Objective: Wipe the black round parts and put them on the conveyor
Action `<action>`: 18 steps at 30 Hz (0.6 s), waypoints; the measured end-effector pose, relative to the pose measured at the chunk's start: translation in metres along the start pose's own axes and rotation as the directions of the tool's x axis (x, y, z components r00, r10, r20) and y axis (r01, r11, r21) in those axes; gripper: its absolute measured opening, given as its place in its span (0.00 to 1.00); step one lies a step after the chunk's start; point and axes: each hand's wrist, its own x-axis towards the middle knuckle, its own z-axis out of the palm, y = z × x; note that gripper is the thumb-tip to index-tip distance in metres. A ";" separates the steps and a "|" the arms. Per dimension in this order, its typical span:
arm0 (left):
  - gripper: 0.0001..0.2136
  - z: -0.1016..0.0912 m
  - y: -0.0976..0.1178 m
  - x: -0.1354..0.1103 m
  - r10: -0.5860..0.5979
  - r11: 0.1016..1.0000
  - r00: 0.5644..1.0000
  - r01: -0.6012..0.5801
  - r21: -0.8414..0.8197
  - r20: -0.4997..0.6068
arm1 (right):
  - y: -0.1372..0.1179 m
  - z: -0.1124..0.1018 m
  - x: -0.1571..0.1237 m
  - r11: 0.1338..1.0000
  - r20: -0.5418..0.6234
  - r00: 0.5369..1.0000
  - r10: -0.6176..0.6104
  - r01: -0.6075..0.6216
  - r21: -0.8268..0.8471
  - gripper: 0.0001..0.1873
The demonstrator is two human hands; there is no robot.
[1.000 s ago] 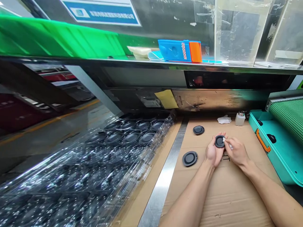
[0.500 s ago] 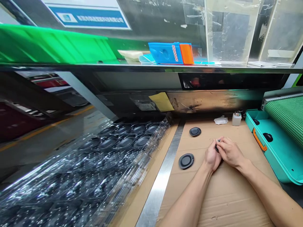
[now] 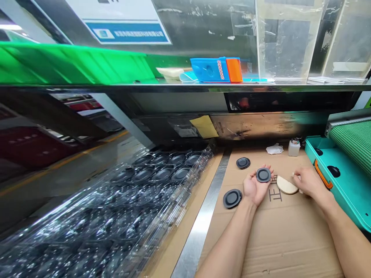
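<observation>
Cradling a black disc, the left hand (lower right) could, if tilted, drop it; right hand curled, contents unclear.

Discs on cardboard, trays left, bin right (bottle beside it)

The black disc is held in my left hand, above the upturned fingers; it is round and thin, matt in surface, with a raised rim and a ring around its smooth middle, and this ringed side is facing up. The cream pad, which shows a half-moon shape, lies flat on the cardboard, just beside my right hand
</observation>
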 end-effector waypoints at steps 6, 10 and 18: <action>0.15 0.000 0.006 0.001 -0.065 0.994 0.998 0.064 -0.090 -0.004 | -0.007 0.013 -0.006 0.985 0.166 0.971 -0.172 0.173 0.005 0.16; 0.14 -0.003 0.006 0.003 -0.048 0.995 0.999 0.048 -0.082 0.010 | -0.017 0.019 -0.007 0.981 0.177 0.967 -0.182 0.166 0.101 0.14; 0.16 -0.004 -0.009 0.003 -0.056 0.995 0.997 0.051 0.085 0.058 | -0.067 0.032 -0.015 0.928 -0.063 0.927 -0.371 0.373 0.022 0.16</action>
